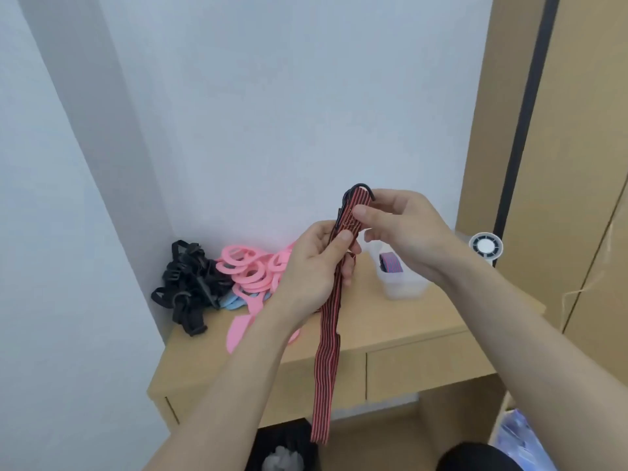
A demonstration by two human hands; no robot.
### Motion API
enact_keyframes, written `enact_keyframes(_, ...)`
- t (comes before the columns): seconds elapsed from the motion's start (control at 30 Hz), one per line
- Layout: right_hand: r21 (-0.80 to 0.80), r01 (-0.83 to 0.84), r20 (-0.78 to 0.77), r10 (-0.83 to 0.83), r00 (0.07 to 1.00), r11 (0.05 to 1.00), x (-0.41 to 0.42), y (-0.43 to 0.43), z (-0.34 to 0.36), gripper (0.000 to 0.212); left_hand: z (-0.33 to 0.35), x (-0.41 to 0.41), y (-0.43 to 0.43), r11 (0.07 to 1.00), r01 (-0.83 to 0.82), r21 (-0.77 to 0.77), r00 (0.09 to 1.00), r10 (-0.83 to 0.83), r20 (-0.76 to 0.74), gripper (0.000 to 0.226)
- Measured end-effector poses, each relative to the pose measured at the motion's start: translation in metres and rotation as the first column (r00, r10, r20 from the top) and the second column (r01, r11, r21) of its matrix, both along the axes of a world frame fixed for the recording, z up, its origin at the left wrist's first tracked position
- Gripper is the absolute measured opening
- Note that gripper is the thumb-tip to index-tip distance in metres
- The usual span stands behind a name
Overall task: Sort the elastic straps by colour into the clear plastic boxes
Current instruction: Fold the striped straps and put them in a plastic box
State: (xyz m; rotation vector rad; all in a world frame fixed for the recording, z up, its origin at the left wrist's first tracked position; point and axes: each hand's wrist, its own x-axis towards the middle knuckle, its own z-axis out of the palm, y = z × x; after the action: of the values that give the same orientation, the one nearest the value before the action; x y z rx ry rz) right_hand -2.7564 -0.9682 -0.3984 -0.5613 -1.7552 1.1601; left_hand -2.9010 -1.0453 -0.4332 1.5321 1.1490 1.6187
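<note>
Head view: a red-and-black striped elastic strap (328, 368) hangs at frame centre, its long axis near vertical. Its black hook end is uppermost and its loose tail drops past the desk (424, 321) edge toward the bottom of the frame. The left hand (316, 266) grips the upper part, fingers curled round it and thumb pressed on the front. The right hand (401, 226) pinches the top just below the hook.

The clear plastic box (404, 287) stands right of centre, below the right hand, which is the nearer of the two. Inside it lies a rolled blue-and-red striped strap (390, 263). Whether the held strap's colour belongs there is my doubt.

At centre left of the frame sit a heap of black straps (187, 283) and pink plastic rings (251, 266).
</note>
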Motion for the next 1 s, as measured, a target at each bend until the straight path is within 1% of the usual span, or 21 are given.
enact_keyframes(0.07, -0.006, 0.07, 0.009, -0.07, 0.998, 0.998, 0.005, 0.003, -0.005, 0.012, -0.004, 0.005, 0.006, 0.998, -0.001, -0.069, 1.0, 0.003, 0.028, 0.025)
enact_keyframes(0.13, 0.038, 0.167, 0.024, -0.168, 0.985, 0.985, 0.013, 0.002, -0.011, 0.011, -0.009, 0.015, 0.013, 0.991, 0.034, -0.13, 0.998, -0.026, 0.064, 0.033)
enact_keyframes(0.17, 0.066, 0.205, 0.02, -0.207, 0.978, 0.976, 0.017, 0.0, -0.014, 0.01, -0.013, 0.021, 0.016, 0.988, 0.062, -0.145, 0.995, -0.049, 0.089, 0.034)
enact_keyframes(0.23, 0.091, 0.249, -0.012, -0.249, 0.968, 0.964, 0.029, -0.004, -0.022, 0.01, -0.021, 0.036, 0.019, 0.98, 0.112, -0.167, 0.988, -0.093, 0.12, 0.032)
enact_keyframes(0.3, 0.107, 0.251, -0.023, -0.25, 0.968, 0.962, 0.044, -0.004, -0.03, 0.01, -0.026, 0.052, 0.021, 0.969, 0.129, -0.213, 0.987, -0.105, 0.119, 0.033)
enact_keyframes(0.4, 0.098, 0.187, -0.028, -0.185, 0.982, 0.977, 0.065, -0.002, -0.04, 0.012, -0.034, 0.07, 0.023, 0.961, 0.116, -0.251, 0.992, -0.101, 0.073, 0.032)
enact_keyframes(0.47, 0.043, 0.115, -0.054, -0.113, 0.992, 0.992, 0.078, 0.003, -0.048, 0.016, -0.04, 0.079, 0.023, 0.968, 0.085, -0.238, 0.996, -0.085, 0.007, 0.029)
enact_keyframes(0.6, -0.111, -0.058, -0.064, 0.051, 0.997, 0.992, 0.094, 0.019, -0.065, 0.023, -0.061, 0.094, 0.024, 0.982, -0.082, -0.169, 0.976, 0.045, -0.212, 0.026)
enact_keyframes(0.63, -0.129, -0.081, -0.066, 0.073, 0.995, 0.988, 0.095, 0.023, -0.068, 0.023, -0.066, 0.096, 0.025, 0.981, -0.121, -0.15, 0.968, 0.083, -0.238, 0.027)
enact_keyframes(0.73, -0.175, -0.134, -0.115, 0.115, 0.987, 0.975, 0.092, 0.029, -0.076, 0.023, -0.075, 0.096, 0.023, 0.969, -0.203, -0.138, 0.949, 0.16, -0.272, 0.033)
enact_keyframes(0.83, -0.257, -0.231, -0.179, 0.188, 0.966, 0.938, 0.081, 0.03, -0.087, 0.025, -0.082, 0.089, 0.016, 0.951, -0.269, -0.155, 0.929, 0.213, -0.304, 0.021)
enact_keyframes(0.9, -0.27, -0.276, -0.18, 0.233, 0.955, 0.922, 0.073, 0.026, -0.095, 0.025, -0.087, 0.085, 0.005, 0.936, -0.31, -0.167, 0.912, 0.243, -0.331, 0.027)
enact_keyframes(1.0, -0.279, -0.316, -0.162, 0.28, 0.946, 0.907, 0.059, 0.01, -0.115, 0.027, -0.102, 0.075, -0.021, 0.926, -0.32, -0.2, 0.914, 0.246, -0.323, 0.024)
